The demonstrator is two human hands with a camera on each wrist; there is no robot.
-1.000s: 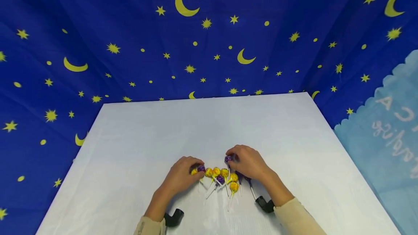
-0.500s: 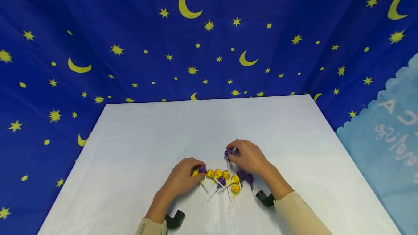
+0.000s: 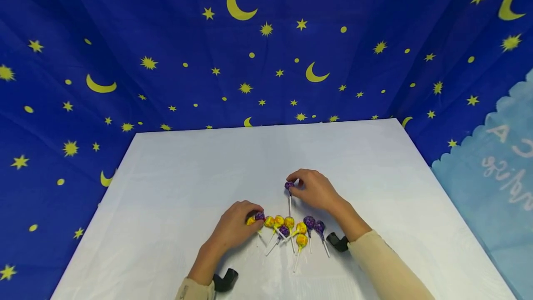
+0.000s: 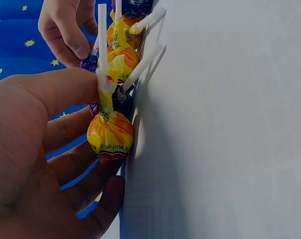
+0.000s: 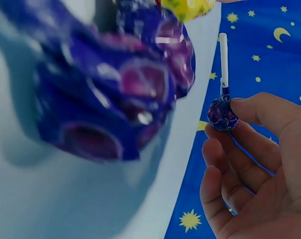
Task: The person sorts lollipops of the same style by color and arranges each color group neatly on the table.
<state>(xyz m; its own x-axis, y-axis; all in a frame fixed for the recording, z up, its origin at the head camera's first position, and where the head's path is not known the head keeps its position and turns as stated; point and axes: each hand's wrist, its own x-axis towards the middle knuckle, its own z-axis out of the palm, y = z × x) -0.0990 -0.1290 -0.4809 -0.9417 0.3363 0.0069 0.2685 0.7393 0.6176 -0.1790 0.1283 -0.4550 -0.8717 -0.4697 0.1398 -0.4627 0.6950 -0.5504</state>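
My right hand (image 3: 315, 190) pinches a purple-wrapped lollipop (image 3: 289, 185) by its round head, its white stick pointing toward me, beyond the group. In the right wrist view, thumb and index finger close on that lollipop (image 5: 223, 113). My left hand (image 3: 236, 223) is at the left end of the group, thumb and fingers around a purple lollipop (image 3: 260, 216). Beside it, a yellow lollipop (image 4: 110, 134) sits within the left hand's curve. Between the hands lie several yellow lollipops (image 3: 278, 220) and a purple one (image 3: 284, 231), some sticks crossing.
Two purple lollipops (image 3: 319, 227) lie at the group's right, near the right wrist's black camera (image 3: 337, 242). One yellow lollipop (image 3: 301, 240) lies closest to me. The white table (image 3: 200, 165) ends at a blue cloth (image 3: 175, 36) with moons and stars.
My right hand has moved away from me with its purple lollipop, off the group, uncovering the two purple lollipops at the right. The left hand has stayed nearly in place.
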